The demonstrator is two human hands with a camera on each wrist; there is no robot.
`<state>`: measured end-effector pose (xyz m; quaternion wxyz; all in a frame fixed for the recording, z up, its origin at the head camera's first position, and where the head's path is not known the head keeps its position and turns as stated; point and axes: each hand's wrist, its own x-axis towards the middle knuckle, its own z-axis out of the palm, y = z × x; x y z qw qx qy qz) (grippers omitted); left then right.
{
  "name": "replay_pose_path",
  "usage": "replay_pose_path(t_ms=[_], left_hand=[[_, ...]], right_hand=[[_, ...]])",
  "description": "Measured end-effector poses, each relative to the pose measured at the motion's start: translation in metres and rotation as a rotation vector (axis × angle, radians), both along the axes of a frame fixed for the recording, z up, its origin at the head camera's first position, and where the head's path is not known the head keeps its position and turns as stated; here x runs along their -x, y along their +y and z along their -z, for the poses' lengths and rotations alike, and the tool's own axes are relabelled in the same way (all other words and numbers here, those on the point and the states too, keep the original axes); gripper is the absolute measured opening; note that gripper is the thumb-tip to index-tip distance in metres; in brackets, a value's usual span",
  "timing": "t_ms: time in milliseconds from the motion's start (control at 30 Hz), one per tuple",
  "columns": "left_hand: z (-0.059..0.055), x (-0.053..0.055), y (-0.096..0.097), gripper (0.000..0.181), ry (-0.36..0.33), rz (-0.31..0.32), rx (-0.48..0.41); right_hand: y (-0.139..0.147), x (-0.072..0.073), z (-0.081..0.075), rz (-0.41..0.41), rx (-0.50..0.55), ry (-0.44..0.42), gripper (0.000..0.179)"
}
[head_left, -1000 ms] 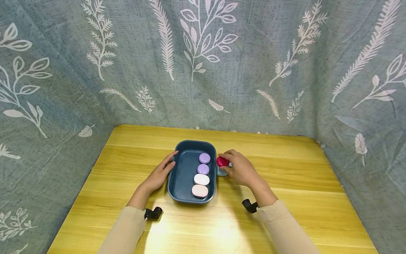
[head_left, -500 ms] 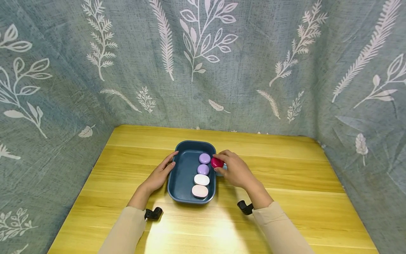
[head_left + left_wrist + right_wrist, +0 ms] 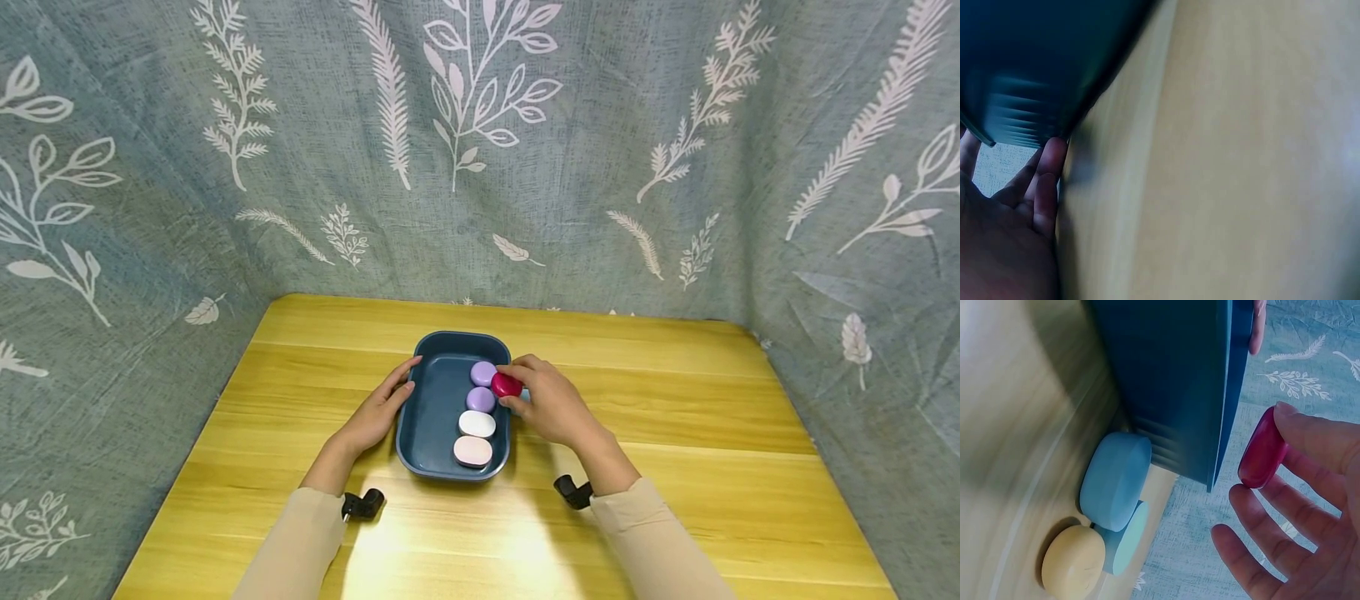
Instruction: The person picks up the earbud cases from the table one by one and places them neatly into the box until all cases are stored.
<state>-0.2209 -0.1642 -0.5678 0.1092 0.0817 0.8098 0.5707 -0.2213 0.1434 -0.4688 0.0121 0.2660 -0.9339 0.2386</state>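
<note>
My right hand (image 3: 553,402) pinches a round red bar of soap (image 3: 506,385) between thumb and fingers, just above the right side of a dark blue tray (image 3: 431,417). In the right wrist view the red soap is held on edge, clear of the tray's rim. Inside the tray, a column of soaps lies along the right: two round purple soaps (image 3: 483,373), a white oval soap (image 3: 477,424) and a pale pink oval soap (image 3: 472,452). My left hand (image 3: 375,414) rests against the tray's left wall, its fingers extended along the outside.
Beside the tray's right wall, the right wrist view shows a blue soap (image 3: 1115,481), a teal soap (image 3: 1127,540) and a yellow soap (image 3: 1074,562) on the wooden table (image 3: 300,367). My right hand mostly covers them from above. A leaf-patterned curtain (image 3: 315,167) surrounds the table's back and sides.
The right hand has carried the red soap leftward, from beside the tray to above its right side near the purple soaps. The left hand and tray have stayed put.
</note>
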Motion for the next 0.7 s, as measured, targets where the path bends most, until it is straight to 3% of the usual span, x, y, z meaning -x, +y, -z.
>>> replay_pose_path(t_ms=[700], left_hand=[[0.0,0.0,-0.001,0.049,0.005,0.012,-0.028]], right_hand=[[-0.02,-0.012,0.006,-0.029,0.003,0.029,0.046]])
